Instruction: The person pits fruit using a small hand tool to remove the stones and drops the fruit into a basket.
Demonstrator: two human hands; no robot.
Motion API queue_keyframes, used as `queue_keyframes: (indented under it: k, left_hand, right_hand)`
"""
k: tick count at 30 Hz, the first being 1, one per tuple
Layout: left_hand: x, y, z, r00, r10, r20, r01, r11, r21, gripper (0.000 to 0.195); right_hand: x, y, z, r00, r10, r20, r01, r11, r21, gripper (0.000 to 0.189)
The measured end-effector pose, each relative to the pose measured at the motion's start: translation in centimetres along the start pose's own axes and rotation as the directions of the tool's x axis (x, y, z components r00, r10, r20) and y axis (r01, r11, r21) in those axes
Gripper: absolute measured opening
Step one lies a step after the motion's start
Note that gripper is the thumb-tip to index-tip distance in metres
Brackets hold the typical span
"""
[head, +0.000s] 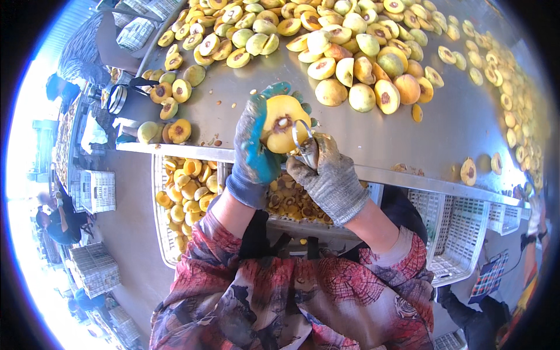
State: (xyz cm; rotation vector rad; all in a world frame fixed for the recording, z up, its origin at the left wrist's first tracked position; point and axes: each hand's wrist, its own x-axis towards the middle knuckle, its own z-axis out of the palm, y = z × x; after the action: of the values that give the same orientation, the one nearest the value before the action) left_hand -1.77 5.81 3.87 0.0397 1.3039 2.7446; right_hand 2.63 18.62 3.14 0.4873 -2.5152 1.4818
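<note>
My left hand (256,144), in a grey glove with a teal coated palm, holds a halved yellow peach (282,116) with its cut face up. A pale kernel shows in the brown pit hollow at its middle. In my right hand (332,179), which wears a soiled grey knit glove, is a pitting tool with a looped metal blade (302,131). The loop lies at the lower right edge of the cut face; whether it cuts into the flesh I cannot tell. Both hands are above the front edge of a stainless steel table (385,144).
Halved peaches (350,43) are heaped at the table's far side. Below its edge, a white crate (159,210) at left holds hollowed halves (188,192), and dark scraps (293,199) lie under my hands. White crates (459,232) stand at right. Other people (65,218) are around.
</note>
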Motion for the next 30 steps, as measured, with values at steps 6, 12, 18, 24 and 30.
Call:
queue_keyframes:
  k: [6, 12, 18, 24, 30]
  left_hand:
    - [-0.6, -1.3, 0.1, 0.989, 0.131, 0.072, -0.137, 0.988, 0.078, 0.052]
    - [-1.0, -1.8, -0.6, 0.987, 0.150, 0.058, -0.154, 0.986, 0.071, 0.049]
    - [-1.7, -1.6, -0.2, 0.985, 0.168, 0.049, -0.173, 0.974, 0.148, 0.044]
    - [-2.0, -1.7, -0.8, 0.947, 0.298, 0.121, -0.321, 0.863, 0.390, 0.053]
    - [-2.1, -1.9, -1.9, 0.957, 0.256, 0.136, -0.290, 0.855, 0.430, 0.053]
  right_hand:
    - [-0.6, 1.4, 0.6, 0.978, 0.071, 0.196, -0.001, 0.943, -0.333, 0.032]
    - [-1.3, 2.2, 1.8, 0.972, 0.035, 0.231, 0.061, 0.915, -0.398, 0.029]
    - [-1.8, 2.0, 2.8, 0.979, 0.046, 0.200, 0.035, 0.921, -0.387, 0.029]
    - [-1.2, 1.1, 2.8, 0.972, 0.072, 0.224, -0.010, 0.964, -0.267, 0.029]
    - [-1.6, 1.9, 3.9, 0.946, 0.149, 0.289, -0.089, 0.973, -0.212, 0.026]
